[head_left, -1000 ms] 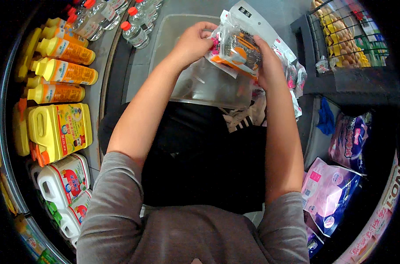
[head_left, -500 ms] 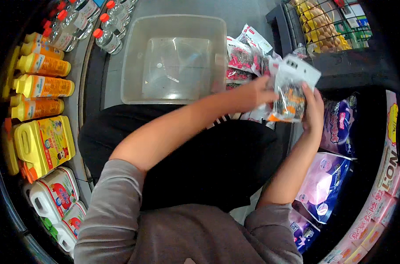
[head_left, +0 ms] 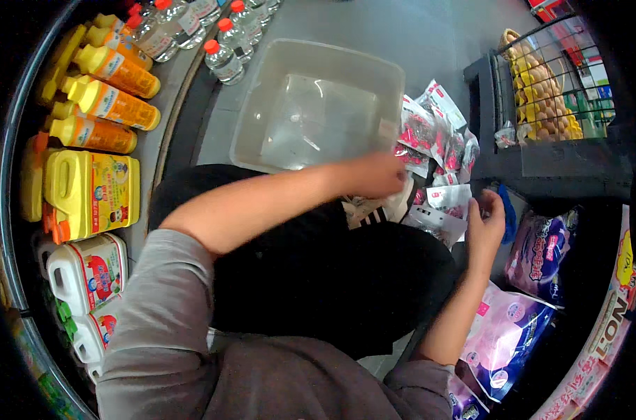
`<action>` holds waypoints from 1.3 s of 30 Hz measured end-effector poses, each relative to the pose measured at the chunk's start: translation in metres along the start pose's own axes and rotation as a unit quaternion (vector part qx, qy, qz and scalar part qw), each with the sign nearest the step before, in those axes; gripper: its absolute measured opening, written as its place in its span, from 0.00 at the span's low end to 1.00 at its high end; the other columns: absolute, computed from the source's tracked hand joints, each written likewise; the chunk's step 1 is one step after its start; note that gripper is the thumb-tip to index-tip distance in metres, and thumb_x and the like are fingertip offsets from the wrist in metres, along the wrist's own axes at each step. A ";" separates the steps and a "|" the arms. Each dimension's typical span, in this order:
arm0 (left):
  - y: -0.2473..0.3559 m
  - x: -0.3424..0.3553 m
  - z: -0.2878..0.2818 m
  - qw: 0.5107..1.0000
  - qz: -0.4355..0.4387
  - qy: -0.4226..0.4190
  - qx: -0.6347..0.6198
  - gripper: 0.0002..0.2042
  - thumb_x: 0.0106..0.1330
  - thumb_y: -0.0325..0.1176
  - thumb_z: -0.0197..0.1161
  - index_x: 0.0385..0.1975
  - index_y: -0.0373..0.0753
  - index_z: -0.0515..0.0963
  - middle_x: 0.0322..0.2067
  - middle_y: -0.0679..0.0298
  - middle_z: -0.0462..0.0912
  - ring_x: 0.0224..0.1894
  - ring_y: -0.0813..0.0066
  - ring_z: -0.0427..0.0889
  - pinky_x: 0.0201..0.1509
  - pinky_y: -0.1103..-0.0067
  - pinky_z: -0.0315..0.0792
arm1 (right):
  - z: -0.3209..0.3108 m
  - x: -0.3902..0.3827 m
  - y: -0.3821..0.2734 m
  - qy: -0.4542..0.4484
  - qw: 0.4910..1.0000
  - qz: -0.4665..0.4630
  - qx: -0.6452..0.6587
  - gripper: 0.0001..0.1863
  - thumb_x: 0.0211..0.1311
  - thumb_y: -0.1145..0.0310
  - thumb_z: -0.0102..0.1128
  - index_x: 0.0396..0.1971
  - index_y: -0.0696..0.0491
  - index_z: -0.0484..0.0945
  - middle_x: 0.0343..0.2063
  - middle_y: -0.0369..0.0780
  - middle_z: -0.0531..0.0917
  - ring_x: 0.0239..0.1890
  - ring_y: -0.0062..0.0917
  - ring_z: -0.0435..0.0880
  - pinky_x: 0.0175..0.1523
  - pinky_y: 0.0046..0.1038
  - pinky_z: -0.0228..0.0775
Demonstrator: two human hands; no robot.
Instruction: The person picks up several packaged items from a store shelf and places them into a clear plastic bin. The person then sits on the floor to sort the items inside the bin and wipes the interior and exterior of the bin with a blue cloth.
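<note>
My left hand [head_left: 381, 175] reaches across to the pile of plastic packets [head_left: 423, 133] beside the translucent plastic tub [head_left: 251, 133]; its fingers are curled, and anything in them is hidden. My right hand [head_left: 487, 213] is at the right of the pile, fingers apart and loosely bent, nothing visible between them. It is beside a white-topped packet [head_left: 430, 224] lying low in the pile. A shoe with dark stripes [head_left: 356, 213] shows below the packets, by my black-clad legs [head_left: 318, 266].
Water bottles [head_left: 225, 64], orange bottles [head_left: 118, 70] and yellow and white jugs [head_left: 94, 192] line a low shelf at left. A wire basket of eggs [head_left: 542, 98] stands back right on a dark stand. Blue cloth [head_left: 508, 227] and purple packages [head_left: 503, 336] sit at right.
Both hands held an orange-marked packet, first over the tub, then at the right. That packet has left my hands and lies lower in the pile; my hands have moved down and apart.
</note>
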State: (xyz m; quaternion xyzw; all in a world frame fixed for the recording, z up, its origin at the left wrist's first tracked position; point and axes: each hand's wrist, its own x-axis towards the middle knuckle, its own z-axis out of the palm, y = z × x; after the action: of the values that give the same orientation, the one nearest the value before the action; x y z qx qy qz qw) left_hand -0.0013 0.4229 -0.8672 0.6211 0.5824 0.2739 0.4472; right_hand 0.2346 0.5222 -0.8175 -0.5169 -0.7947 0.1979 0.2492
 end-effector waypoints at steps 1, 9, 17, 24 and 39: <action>0.007 -0.016 -0.025 0.999 -0.047 0.004 -0.009 0.13 0.56 0.35 0.52 0.34 0.33 0.74 0.29 0.57 0.79 0.30 0.68 0.79 0.35 0.74 0.72 | -0.001 0.002 -0.021 -0.062 0.996 0.029 0.061 0.15 0.50 0.71 0.59 0.39 0.58 0.72 0.28 0.41 0.77 0.31 0.23 0.75 0.39 0.22 0.67; -0.080 -0.137 -0.167 0.905 -0.256 0.338 0.043 0.15 0.52 0.39 0.57 0.30 0.32 0.72 0.21 0.61 0.77 0.21 0.76 0.76 0.25 0.79 0.71 | 0.070 0.032 -0.086 -0.381 0.913 0.085 0.115 0.18 0.49 0.61 0.58 0.35 0.58 0.71 0.19 0.37 0.74 0.18 0.20 0.73 0.18 0.21 0.64; -0.112 -0.140 -0.165 0.901 -0.407 0.136 -0.069 0.16 0.53 0.36 0.58 0.37 0.32 0.69 0.26 0.58 0.75 0.22 0.70 0.77 0.20 0.75 0.72 | 0.132 0.026 -0.088 -0.427 0.863 0.218 0.161 0.09 0.50 0.68 0.52 0.32 0.55 0.73 0.17 0.36 0.75 0.15 0.17 0.71 0.18 0.20 0.64; -0.132 -0.134 -0.167 0.908 -0.349 0.229 -0.022 0.15 0.50 0.34 0.54 0.26 0.24 0.74 0.22 0.48 0.77 0.21 0.61 0.79 0.24 0.72 0.73 | 0.124 0.042 -0.121 -0.196 0.933 0.091 0.286 0.03 0.43 0.77 0.52 0.16 0.56 0.69 0.15 0.32 0.70 0.19 0.14 0.67 0.25 0.20 0.59; -0.127 -0.124 -0.155 0.900 -0.293 0.307 0.099 0.26 0.52 0.34 0.53 0.52 0.30 0.61 0.34 0.51 0.78 0.33 0.66 0.78 0.37 0.76 0.70 | 0.124 0.052 -0.157 0.055 0.976 -0.196 0.072 0.10 0.40 0.76 0.51 0.12 0.57 0.59 0.10 0.43 0.64 0.13 0.31 0.64 0.20 0.31 0.55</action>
State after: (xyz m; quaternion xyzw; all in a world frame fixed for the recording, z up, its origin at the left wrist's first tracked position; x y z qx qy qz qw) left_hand -0.2164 0.3296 -0.8859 0.3490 0.8702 0.2487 0.2429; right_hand 0.0289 0.5023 -0.8166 -0.3417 -0.8494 0.1726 0.3633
